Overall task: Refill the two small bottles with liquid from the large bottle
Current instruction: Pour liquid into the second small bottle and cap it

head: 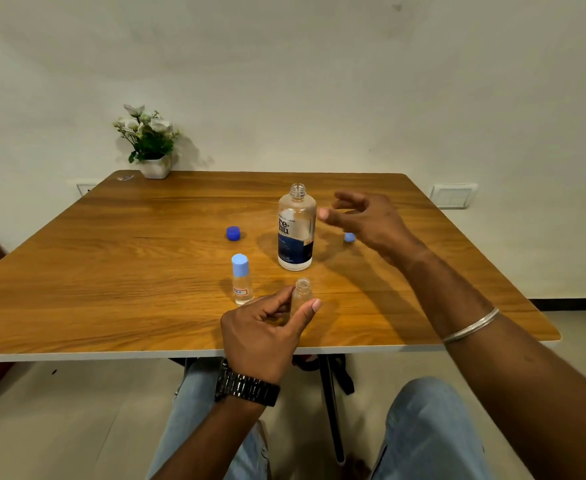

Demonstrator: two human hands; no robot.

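A wide wooden desk [146,258] fills the middle of my view, set against a pale wall. At its far left corner stands a small white pot of white flowers [150,142].

Near the centre of the desk stands the large bottle [296,227], upright, clear, with a dark blue label and its neck uncapped. My right hand [362,216] hovers just to its right, above the desk, its grip loose: fingers spread and lightly curled, holding nothing, thumb tip close to the bottle's shoulder but not touching it. A thin metal bangle [471,326] sits on that forearm.

My left hand [267,327] is at the near edge of the desk, a dark watch [247,388] on the wrist. Its grip is closed on the open small bottle [302,289], thumb on one side and fingers on the other, keeping it upright with its open neck showing above my fingers.

Just to the left stands the capped small bottle [242,279], upright, with a light blue cap.

A dark blue cap [233,233] lies on the desk left of the large bottle. A light blue cap [349,237] lies to its right, partly hidden behind my right hand.
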